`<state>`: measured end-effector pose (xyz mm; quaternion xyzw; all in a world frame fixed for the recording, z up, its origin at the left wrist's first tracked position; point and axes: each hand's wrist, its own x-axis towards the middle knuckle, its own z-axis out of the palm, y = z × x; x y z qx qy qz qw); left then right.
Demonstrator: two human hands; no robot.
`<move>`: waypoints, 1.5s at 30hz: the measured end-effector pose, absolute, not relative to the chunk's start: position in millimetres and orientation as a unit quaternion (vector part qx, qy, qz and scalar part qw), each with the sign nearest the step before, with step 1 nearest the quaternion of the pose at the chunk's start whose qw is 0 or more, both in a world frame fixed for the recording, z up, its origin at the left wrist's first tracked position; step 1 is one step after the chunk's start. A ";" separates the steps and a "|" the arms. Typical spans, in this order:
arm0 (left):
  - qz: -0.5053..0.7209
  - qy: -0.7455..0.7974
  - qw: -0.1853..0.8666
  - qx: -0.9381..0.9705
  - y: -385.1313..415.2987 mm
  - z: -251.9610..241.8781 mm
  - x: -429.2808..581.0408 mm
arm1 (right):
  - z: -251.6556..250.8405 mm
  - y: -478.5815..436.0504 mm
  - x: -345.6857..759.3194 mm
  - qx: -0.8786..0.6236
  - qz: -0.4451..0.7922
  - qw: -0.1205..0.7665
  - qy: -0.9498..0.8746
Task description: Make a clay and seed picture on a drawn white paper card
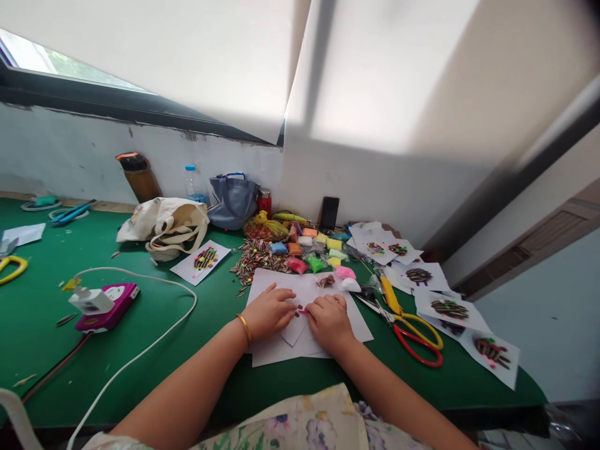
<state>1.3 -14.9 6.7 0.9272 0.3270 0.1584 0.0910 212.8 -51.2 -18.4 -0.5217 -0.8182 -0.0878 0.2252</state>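
Observation:
My left hand (270,309), with a gold bangle at the wrist, rests on white paper sheets (276,284) on the green table (56,325); its fingers lie together, pressing the paper. My right hand (329,319) is beside it with fingers curled, pinching something small and pinkish I cannot make out against the paper. A pile of striped sunflower seeds (255,257) lies just beyond the sheets. Small bags of coloured clay (309,250) sit behind the paper, with pink and white lumps (345,278) to the right.
Yellow scissors (398,309) and red scissors (417,347) lie right of the sheets. Finished seed pictures (447,307) fan out along the right edge. A pink device with a white charger (105,303) and cable lies left. Bags (164,226), bottles and a phone (329,212) line the wall.

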 end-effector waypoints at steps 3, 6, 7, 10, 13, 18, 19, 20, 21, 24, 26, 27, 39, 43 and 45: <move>0.168 0.336 0.071 0.924 -24.4 10.8 1.8 | -18.1 -50.9 211.7 -0.526 -0.083 0.224 -0.816; 0.143 0.337 0.081 0.927 -35.8 10.9 1.2 | -17.5 -51.5 210.1 -0.525 -0.069 0.231 -0.816; 0.139 0.336 0.082 0.928 -38.9 9.9 0.7 | -17.2 -51.7 209.3 -0.524 -0.065 0.233 -0.817; 0.135 0.340 0.077 0.928 -44.6 5.6 -0.4 | -17.0 -52.6 206.6 -0.521 -0.060 0.237 -0.818; 0.129 0.344 0.071 0.928 -45.1 2.7 0.1 | -17.7 -53.1 204.1 -0.523 -0.054 0.238 -0.816; 0.128 0.341 0.061 0.929 -44.0 2.0 2.2 | -19.3 -53.0 203.7 -0.531 -0.032 0.239 -0.812; 0.129 0.341 0.059 0.929 -44.1 2.1 2.3 | -19.6 -53.2 204.1 -0.534 -0.031 0.240 -0.810; 0.130 0.341 0.058 0.929 -44.3 2.2 2.4 | -19.9 -53.4 204.3 -0.536 -0.031 0.241 -0.808; 0.130 0.342 0.058 0.929 -44.5 2.4 2.4 | -20.2 -53.9 204.5 -0.538 -0.031 0.242 -0.807; 0.129 0.342 0.058 0.929 -44.8 2.9 2.2 | -20.2 -55.3 204.7 -0.535 -0.024 0.246 -0.808; 0.128 0.341 0.058 0.929 -44.7 3.0 2.0 | -19.1 -55.2 205.9 -0.535 -0.017 0.250 -0.807; 0.128 0.341 0.058 0.930 -44.6 3.0 1.9 | -18.2 -54.7 207.6 -0.540 -0.015 0.252 -0.803; 0.136 0.367 0.040 0.919 -43.1 5.5 11.2 | -16.9 -48.1 262.1 -0.622 -0.096 0.260 -0.732; 0.129 0.374 0.010 0.918 -41.3 3.8 17.4 | -16.9 -49.7 249.8 -0.590 -0.088 0.269 -0.756; 0.125 0.375 -0.002 0.919 -40.9 3.8 19.6 | -17.5 -49.7 243.0 -0.582 -0.084 0.266 -0.764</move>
